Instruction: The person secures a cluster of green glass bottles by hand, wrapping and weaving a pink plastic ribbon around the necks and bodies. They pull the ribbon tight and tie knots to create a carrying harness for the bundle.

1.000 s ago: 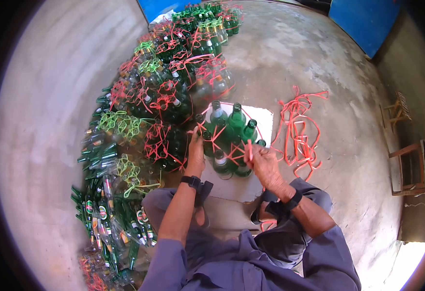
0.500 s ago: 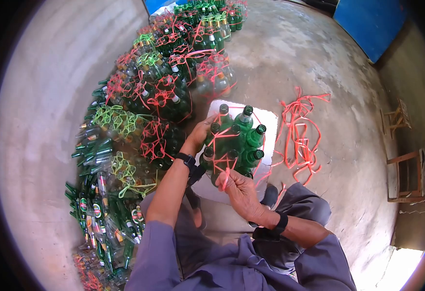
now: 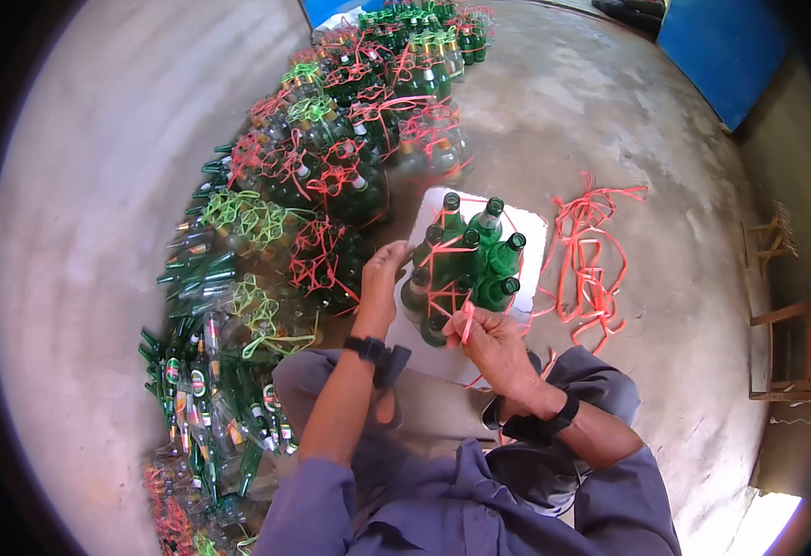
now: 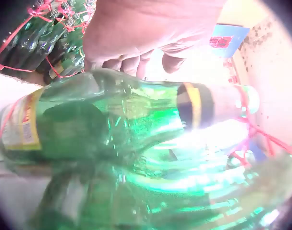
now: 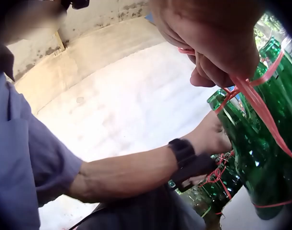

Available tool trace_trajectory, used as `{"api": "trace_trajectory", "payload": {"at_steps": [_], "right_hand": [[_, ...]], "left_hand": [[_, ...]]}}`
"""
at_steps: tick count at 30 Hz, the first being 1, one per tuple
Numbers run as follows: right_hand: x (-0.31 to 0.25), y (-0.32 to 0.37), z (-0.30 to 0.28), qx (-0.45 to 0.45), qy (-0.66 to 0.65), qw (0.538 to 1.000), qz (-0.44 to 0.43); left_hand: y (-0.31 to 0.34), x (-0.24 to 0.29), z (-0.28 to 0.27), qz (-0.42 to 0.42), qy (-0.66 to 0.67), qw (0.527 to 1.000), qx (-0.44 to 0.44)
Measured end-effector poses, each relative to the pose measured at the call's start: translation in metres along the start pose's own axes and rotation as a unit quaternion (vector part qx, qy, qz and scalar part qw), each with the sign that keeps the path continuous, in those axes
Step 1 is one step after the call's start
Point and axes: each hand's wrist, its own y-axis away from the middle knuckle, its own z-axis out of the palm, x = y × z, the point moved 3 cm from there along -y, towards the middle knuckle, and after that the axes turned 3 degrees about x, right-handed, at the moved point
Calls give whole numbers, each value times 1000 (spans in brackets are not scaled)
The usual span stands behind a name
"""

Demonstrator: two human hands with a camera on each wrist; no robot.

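Observation:
Green glass bottles point(image 3: 501, 264), several of them upright in a tight bundle, stand on a white board point(image 3: 533, 243) between the person's feet. Pinkish-red plastic twine point(image 5: 261, 108) runs around and across their necks. At the near side of the bundle, my right hand point(image 3: 495, 347) pinches a strand of this twine between thumb and fingers. My left hand point(image 3: 384, 271) is at the bundle's left side, fingers loosely bent. In the left wrist view that hand is right beside a green bottle point(image 4: 146, 108) with a paper label, not wrapped around it.
Bottle bundles point(image 3: 331, 176) tied with red and green twine fill the left side up to the wall. Loose bottles point(image 3: 203, 371) lie stacked nearer. A heap of red twine point(image 3: 590, 269) lies on the floor at right, with a wooden frame point(image 3: 785, 347) beyond it.
The bottle bundle has turned on the board. My right hand swung left and toward the body with the twine, then slightly back out. My left hand has eased away from the bottles.

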Motion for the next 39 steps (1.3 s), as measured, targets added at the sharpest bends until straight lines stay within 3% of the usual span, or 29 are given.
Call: {"api": "trace_trajectory", "payload": {"at_steps": [4, 6, 7, 10, 14, 17, 19, 27, 32, 36, 39], "right_hand": [[-2, -1, -8, 4, -50, 999, 20], [-2, -2, -11, 5, -46, 999, 17], [-2, -2, -12, 6, -41, 999, 14], [-6, -2, -10, 2, -40, 999, 21], [1, -4, -13, -9, -34, 999, 10], [2, -1, -18, -4, -35, 999, 18], [-1, 3, -21, -7, -28, 999, 26], [8, 8, -30, -20, 2, 999, -29], [16, 9, -27, -7, 89, 993, -79], [12, 15, -27, -22, 161, 983, -90], [6, 17, -25, -28, 216, 963, -156]], "left_hand": [[81, 7, 0, 47, -50, 998, 9], [116, 6, 5, 131, -176, 976, -2], [129, -4, 5, 129, -176, 976, 0], [152, -17, 23, 246, -265, 931, -39], [149, -9, 54, 236, -363, 901, -7], [138, -29, 52, 253, -298, 920, 19], [140, -37, 46, 174, -256, 948, 78], [131, -38, 40, 212, -288, 933, 51], [133, -27, 45, 177, -305, 935, 37], [131, -39, 38, 222, -366, 902, 50], [131, -43, 37, 236, -373, 896, 45]]}}
